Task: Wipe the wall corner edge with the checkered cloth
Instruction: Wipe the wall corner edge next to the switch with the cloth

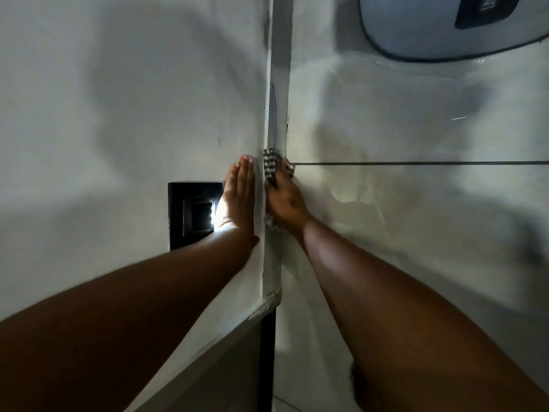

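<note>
The wall corner edge (pixel 277 84) runs as a pale vertical strip up the middle of the view. My right hand (pixel 286 200) presses the checkered cloth (pixel 269 166) flat against this strip, with the cloth showing above my fingers and a bit below my wrist. My left hand (pixel 239 194) lies flat and open on the white wall just left of the corner, fingers together and pointing up, holding nothing.
A black switch plate (pixel 190 212) with a lit spot sits on the left wall beside my left hand. A white appliance with a dark panel (pixel 445 25) hangs at the top right. A dark groove (pixel 416 163) crosses the right wall.
</note>
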